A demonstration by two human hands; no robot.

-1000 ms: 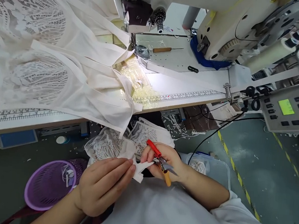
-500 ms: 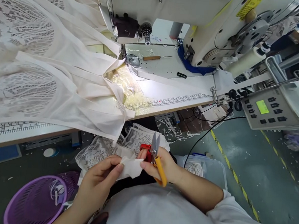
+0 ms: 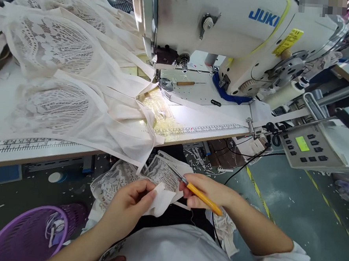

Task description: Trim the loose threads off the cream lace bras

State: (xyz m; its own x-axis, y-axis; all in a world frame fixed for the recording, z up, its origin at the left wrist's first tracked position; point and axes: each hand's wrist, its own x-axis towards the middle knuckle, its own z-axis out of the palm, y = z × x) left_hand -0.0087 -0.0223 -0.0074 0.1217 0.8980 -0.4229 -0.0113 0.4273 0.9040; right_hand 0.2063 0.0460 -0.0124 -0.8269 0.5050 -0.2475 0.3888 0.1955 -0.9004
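Between thumb and fingers, my left hand [image 3: 134, 203] pinches the edge of a piece of white fabric [image 3: 162, 200] above my lap. To its right, my right hand [image 3: 204, 190] is closed around a pair of scissors [image 3: 201, 195]; an orange handle shows, and the blades point up and left, away from me. The blades look nearly closed, seen edge-on. Beneath both hands, white lace bra pieces [image 3: 163, 173] lie over my lap and hang by the table edge. More white lace bras [image 3: 104, 114] are spread over the left of the sewing table.
A JUKI sewing machine [image 3: 228, 27] stands ahead, with a wooden-handled awl [image 3: 185, 83] on its bed. A ruler strip [image 3: 204, 129] runs along the table's front edge. A purple basket [image 3: 27, 212] is at lower left, a control panel [image 3: 306, 148] at right.
My right hand has moved right, off the fabric, and turned the scissors so their blades point up-left. My left hand still holds the fabric, slightly further right. The view has shifted.
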